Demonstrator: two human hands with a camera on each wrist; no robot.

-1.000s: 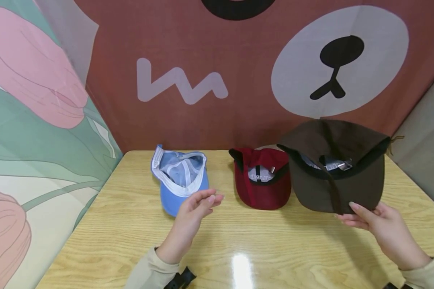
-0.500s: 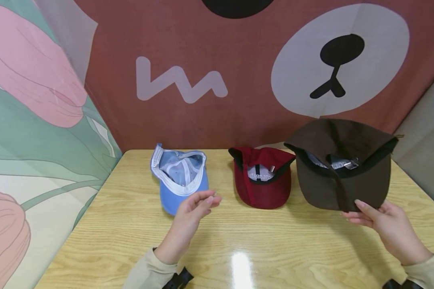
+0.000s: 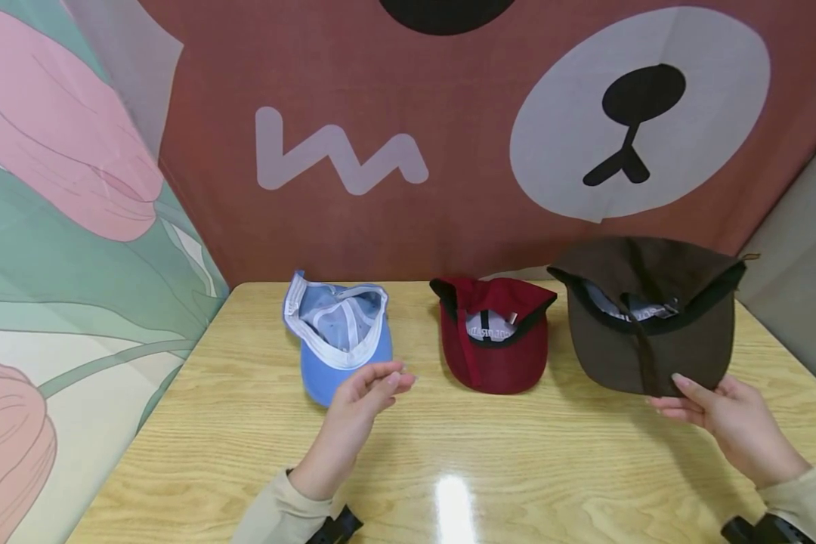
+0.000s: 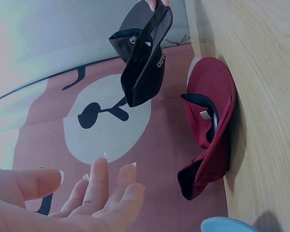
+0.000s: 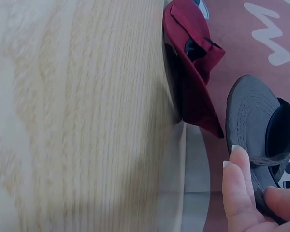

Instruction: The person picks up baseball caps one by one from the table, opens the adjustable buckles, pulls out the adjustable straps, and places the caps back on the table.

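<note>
My right hand (image 3: 748,431) pinches the brim of a dark brown baseball cap (image 3: 653,355), thumb on top and fingers beneath. In the left wrist view the brown cap (image 4: 142,58) hangs in the air, off the table. Its hollow inside faces me in the head view. A dark red cap (image 3: 496,366) lies upside down on the table to its left, apart from it. Further left is a light blue cap (image 3: 343,325), also inside up. My left hand (image 3: 353,423) hovers before the blue cap's brim, fingers loosely extended and holding nothing.
A light wood table (image 3: 449,446) carries the red and blue caps near its back edge. Behind it hangs a brown bear-print cloth (image 3: 462,219). A tulip-print cloth (image 3: 95,302) stands on the left, a grey cloth (image 3: 802,287) on the right.
My right hand has carried the brown cap to the right, away from the red cap, and the cap's upper part has dipped slightly. My left hand and the other caps have barely moved.
</note>
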